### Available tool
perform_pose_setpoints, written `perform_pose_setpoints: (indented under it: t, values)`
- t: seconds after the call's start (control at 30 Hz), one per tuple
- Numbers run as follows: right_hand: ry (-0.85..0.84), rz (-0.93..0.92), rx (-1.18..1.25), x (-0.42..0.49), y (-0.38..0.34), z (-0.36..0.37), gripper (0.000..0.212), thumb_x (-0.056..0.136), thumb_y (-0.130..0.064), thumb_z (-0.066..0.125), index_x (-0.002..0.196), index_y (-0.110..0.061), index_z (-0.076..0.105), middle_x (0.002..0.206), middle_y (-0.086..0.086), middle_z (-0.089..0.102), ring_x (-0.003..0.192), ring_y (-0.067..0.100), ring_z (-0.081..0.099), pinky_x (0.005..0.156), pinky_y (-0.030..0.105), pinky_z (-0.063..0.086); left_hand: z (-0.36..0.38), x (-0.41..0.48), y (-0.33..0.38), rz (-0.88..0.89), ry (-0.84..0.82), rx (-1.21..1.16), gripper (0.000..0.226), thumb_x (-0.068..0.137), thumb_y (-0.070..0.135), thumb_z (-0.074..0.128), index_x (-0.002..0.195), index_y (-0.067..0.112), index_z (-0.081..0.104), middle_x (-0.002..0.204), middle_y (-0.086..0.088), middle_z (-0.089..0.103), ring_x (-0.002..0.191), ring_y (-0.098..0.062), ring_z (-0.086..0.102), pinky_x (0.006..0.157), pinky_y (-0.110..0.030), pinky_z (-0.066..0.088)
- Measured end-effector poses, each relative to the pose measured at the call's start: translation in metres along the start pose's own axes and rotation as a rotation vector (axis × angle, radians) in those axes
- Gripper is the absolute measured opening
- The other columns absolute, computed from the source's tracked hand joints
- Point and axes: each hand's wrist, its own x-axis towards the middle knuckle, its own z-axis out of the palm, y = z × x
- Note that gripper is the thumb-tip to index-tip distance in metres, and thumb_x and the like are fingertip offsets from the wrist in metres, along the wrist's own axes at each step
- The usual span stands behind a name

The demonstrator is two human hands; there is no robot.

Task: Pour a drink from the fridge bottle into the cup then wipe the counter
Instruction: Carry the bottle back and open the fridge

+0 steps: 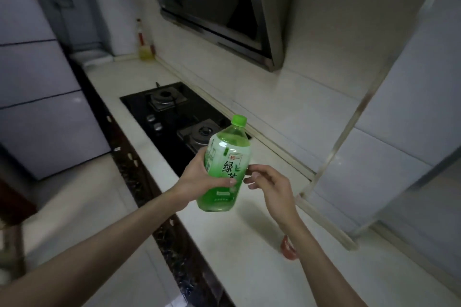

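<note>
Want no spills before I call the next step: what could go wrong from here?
1. Only the left hand grips the bottle, in the air over the counter by the stove; the right hand holds nothing. A slip could drop it.
2. The cap is still on and the bottle looks quite full; opening it mid-air might slosh.
3. A red object lies partly hidden under the right forearm and could get knocked.
</note>
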Motion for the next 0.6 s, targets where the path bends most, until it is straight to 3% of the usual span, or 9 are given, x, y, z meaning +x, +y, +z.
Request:
perform_pose_setpoints:
  t: [0.1,0.27,0.43,0.6]
  values:
    - [-0.085,-0.052,0.06,0.005,-0.017,0.03,0.021,0.095,-0.002,0.054,0.105,-0.011,0.069,0.099,0.001,0.074,0.085,0.02,0.07,0.077,0.031,0.056,-0.034,-0.019,0.008,0.016,0.101,0.029,0.084,0.059,0.022,0.094,0.125,0.028,0.044,0.111,0.008,0.067,0.102,-0.008,0.066,0.085,-0.027,0.055]
    - [-0.241,-0.131,0.057,0.01,-0.051,0.088,0.024,0.094,-0.005,0.057,0.103,-0.025,0.068,0.098,-0.006,0.073,0.088,0.015,0.069,0.072,0.021,0.053,-0.096,-0.046,0.014,0.021,0.251,0.015,0.084,0.06,0.02,0.094,0.129,0.022,0.046,0.111,0.006,0.068,0.101,-0.011,0.068,0.09,-0.037,0.057]
    - [-0.368,-0.25,-0.012,0.019,-0.069,0.145,0.026,0.093,-0.009,0.059,0.105,-0.031,0.066,0.101,-0.01,0.072,0.096,0.013,0.068,0.086,0.039,0.056,-0.156,-0.067,0.001,-0.013,0.36,-0.015,0.089,0.054,0.03,0.095,0.129,0.022,0.046,0.113,0.005,0.068,0.102,-0.013,0.068,0.09,-0.041,0.057]
    - [-0.447,-0.334,-0.062,0.023,-0.078,0.218,0.023,0.093,-0.017,0.059,0.105,-0.035,0.066,0.101,-0.013,0.072,0.097,0.011,0.067,0.087,0.042,0.055,-0.219,-0.085,-0.024,-0.029,0.426,-0.085,0.098,0.05,0.031,0.096,0.133,0.017,0.046,0.116,0.002,0.069,0.101,-0.012,0.07,0.087,-0.038,0.059]
